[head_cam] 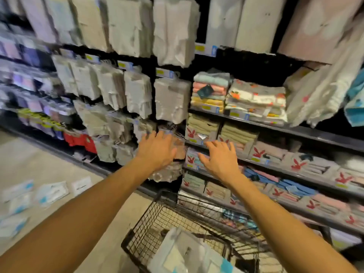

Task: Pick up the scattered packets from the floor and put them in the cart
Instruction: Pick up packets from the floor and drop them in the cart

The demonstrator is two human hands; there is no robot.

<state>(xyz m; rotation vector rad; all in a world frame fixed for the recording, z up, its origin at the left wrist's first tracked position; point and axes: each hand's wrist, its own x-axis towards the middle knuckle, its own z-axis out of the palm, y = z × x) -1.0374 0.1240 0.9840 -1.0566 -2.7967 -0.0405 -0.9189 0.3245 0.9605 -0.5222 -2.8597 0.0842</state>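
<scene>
Several white and blue packets (52, 192) lie scattered on the beige floor at the left. A black wire cart (155, 215) stands at the bottom centre, and a white and blue packet (187, 253) lies inside it. Both my arms reach forward above the cart. My left hand (157, 149) is spread with straight fingers in front of the hanging goods, holding nothing. My right hand (218, 158) is also spread and empty, in front of the shelf boxes. The view is blurred by motion.
Grey packed garments (171, 99) hang in rows on a black rack ahead. Shelves (295, 131) at the right carry folded towels and boxes with red rabbit logos. Pale garments hang at the upper right. Bare floor (39, 154) lies between the rack and the packets.
</scene>
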